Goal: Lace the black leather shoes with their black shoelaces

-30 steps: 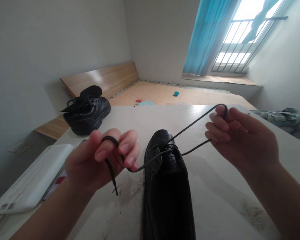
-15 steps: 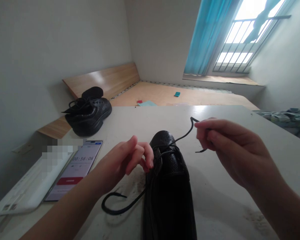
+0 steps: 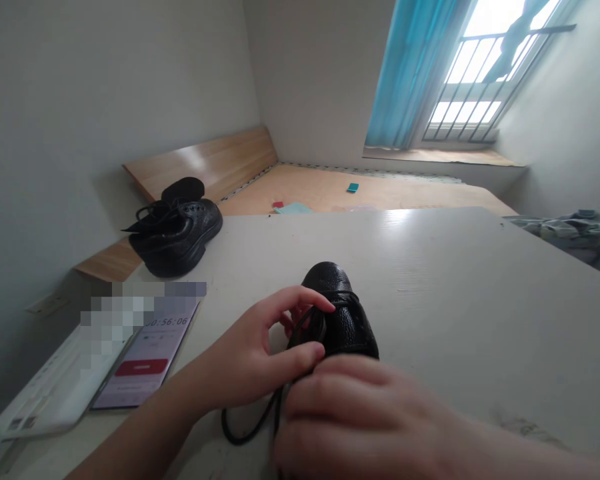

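A black pebbled-leather shoe [image 3: 343, 327] stands on the white table [image 3: 430, 280] with its toe pointing away from me. My left hand [image 3: 255, 353] clasps the laced throat of the shoe, forefinger on top and thumb below. A black shoelace [image 3: 245, 430] runs from under that hand and droops in a loop onto the table. My right hand [image 3: 355, 413] lies close in front of the shoe, fingers closed over the lace. It hides the shoe's rear part and the lace's end.
A pair of black shoes [image 3: 177, 233] sits at the table's far left corner. A phone [image 3: 145, 357] showing a timer lies left of my left arm, beside a white flat device [image 3: 50, 387]. A crumpled patterned cloth [image 3: 575, 233] lies beyond the right edge.
My right hand has dropped from the upper right to the front of the shoe, over the lace. My left hand has closed around the shoe's throat, and the lace loop has shifted toward me.
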Motion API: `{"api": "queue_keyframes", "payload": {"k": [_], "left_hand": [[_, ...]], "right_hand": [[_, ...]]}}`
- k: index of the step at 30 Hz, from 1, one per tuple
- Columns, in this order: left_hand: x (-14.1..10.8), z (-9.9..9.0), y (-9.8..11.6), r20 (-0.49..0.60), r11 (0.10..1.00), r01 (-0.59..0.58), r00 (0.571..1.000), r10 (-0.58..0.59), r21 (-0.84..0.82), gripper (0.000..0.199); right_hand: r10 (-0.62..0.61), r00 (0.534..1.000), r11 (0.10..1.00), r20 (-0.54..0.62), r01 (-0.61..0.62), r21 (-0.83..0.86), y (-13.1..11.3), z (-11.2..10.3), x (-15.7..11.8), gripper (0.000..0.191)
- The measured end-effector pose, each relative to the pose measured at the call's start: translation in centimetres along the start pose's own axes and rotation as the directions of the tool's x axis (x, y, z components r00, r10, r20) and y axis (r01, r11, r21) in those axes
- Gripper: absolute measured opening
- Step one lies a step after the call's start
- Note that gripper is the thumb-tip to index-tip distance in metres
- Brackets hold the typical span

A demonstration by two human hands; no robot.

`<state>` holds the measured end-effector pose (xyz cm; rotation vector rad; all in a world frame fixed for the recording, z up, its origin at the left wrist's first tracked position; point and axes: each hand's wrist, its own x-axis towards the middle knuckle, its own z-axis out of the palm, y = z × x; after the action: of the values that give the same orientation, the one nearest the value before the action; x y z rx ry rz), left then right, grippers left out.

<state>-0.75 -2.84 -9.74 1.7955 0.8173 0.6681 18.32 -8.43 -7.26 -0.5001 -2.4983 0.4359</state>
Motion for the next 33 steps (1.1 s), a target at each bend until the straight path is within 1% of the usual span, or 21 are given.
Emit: {"api": "queue_keyframes", "payload": {"k": [1,2,3,4,6,7,9,12,14,16,19,21,23,25,27,28,29,30,31,32,33], "left_hand": [[0.0,0.1,-0.1,-0.013,1.0,-0.006,1.0,0.006,0.008,0.029],[0.1,0.2,-0.1,-0.031,1.0,-0.006,0.999,0.006,-0.002,0.026],[0.2,0.3,-0.2,-0.046,1.0,0.001,0.999,-0.001,-0.011,0.024],[0.2,0.4,-0.2,-0.058,1.0,0.013,0.998,-0.013,-0.013,0.022],[0.3,0.4,-0.2,-0.09,0.999,0.041,0.995,-0.04,0.012,0.021],[0.4,0.4,-0.2,-0.106,0.998,0.051,0.993,-0.047,0.031,0.021],[0.5,0.4,-0.2,-0.146,0.996,0.058,0.988,-0.047,0.066,0.02],[0.8,0.7,-0.5,-0.209,0.99,0.051,0.978,-0.023,0.129,0.021],[0.9,0.9,-0.8,-0.203,0.982,0.026,0.979,0.013,0.188,0.027],[1.0,1.0,-1.1,-0.161,0.973,-0.016,0.985,0.055,0.232,0.03],[1.1,1.1,-1.4,-0.148,0.977,-0.051,0.986,0.083,0.206,0.024],[1.2,1.1,-1.5,-0.174,0.995,-0.043,0.983,0.058,0.088,0.018],[1.3,1.1,-1.6,-0.193,0.996,-0.017,0.981,-0.001,-0.09,0.014],[1.3,1.1,-1.6,-0.193,0.962,0.025,0.978,-0.081,-0.274,0.014],[1.4,1.1,-1.4,-0.195,0.887,0.053,0.968,-0.158,-0.458,0.019],[1.4,1.0,-1.2,-0.196,0.832,0.05,0.962,-0.188,-0.553,0.022],[1.4,0.9,-1.1,-0.2,0.766,0.035,0.957,-0.211,-0.641,0.025],[1.4,0.6,-0.8,-0.213,0.698,0.005,0.951,-0.225,-0.716,0.028],[1.5,0.3,-0.6,-0.232,0.635,-0.032,0.944,-0.234,-0.772,0.03],[1.5,-0.1,-0.5,-0.258,0.592,-0.072,0.937,-0.236,-0.803,0.031],[1.5,-0.5,-0.3,-0.292,0.577,-0.106,0.926,-0.239,-0.81,0.031]], "right_hand": [[0.024,0.999,1.0,-0.048,-0.024,-0.012,0.8,-0.4,0.0,0.023],[0.082,0.992,0.996,-0.093,-0.084,-0.016,1.8,-0.8,0.0,0.023],[0.172,0.972,0.985,-0.158,-0.175,-0.002,2.8,-1.2,-0.1,0.02],[0.274,0.938,0.96,-0.213,-0.279,0.003,4.0,-1.6,-0.3,0.017],[0.46,0.848,0.879,-0.264,-0.477,-0.001,6.2,-1.9,-0.8,0.015],[0.519,0.81,0.84,-0.271,-0.543,-0.013,7.1,-1.9,-1.1,0.016],[0.608,0.755,0.777,-0.244,-0.63,-0.014,8.4,-1.7,-1.7,0.022],[0.695,0.711,0.719,-0.108,-0.686,0.112,9.1,-1.6,-2.2,0.032],[0.714,0.7,0.677,-0.009,-0.688,0.263,9.0,-1.9,-2.2,0.034],[0.713,0.7,0.625,0.053,-0.667,0.406,8.7,-2.2,-2.2,0.032],[0.707,0.706,0.521,0.051,-0.568,0.637,7.9,-2.2,-1.9,0.028],[0.71,0.704,0.433,0.03,-0.469,0.77,7.3,-2.2,-1.8,0.024],[0.7,0.713,0.358,0.028,-0.385,0.851,6.7,-2.2,-1.7,0.018],[0.676,0.737,0.305,0.025,-0.31,0.9,6.5,-2.6,-1.6,0.017],[0.674,0.739,0.239,0.001,-0.219,0.946,6.6,-3.3,-1.6,0.019],[0.691,0.723,0.2,-0.012,-0.175,0.964,6.8,-3.8,-1.6,0.022],[0.719,0.695,0.17,-0.025,-0.141,0.975,7.0,-4.3,-1.7,0.027],[0.751,0.659,0.157,-0.038,-0.124,0.98,7.3,-4.8,-1.8,0.032],[0.784,0.618,0.172,-0.056,-0.13,0.976,7.6,-5.3,-1.9,0.035],[0.814,0.574,0.224,-0.092,-0.165,0.96,7.9,-5.7,-2.1,0.035],[0.833,0.529,0.331,-0.163,-0.24,0.913,8.3,-6.1,-2.2,0.035]]}}
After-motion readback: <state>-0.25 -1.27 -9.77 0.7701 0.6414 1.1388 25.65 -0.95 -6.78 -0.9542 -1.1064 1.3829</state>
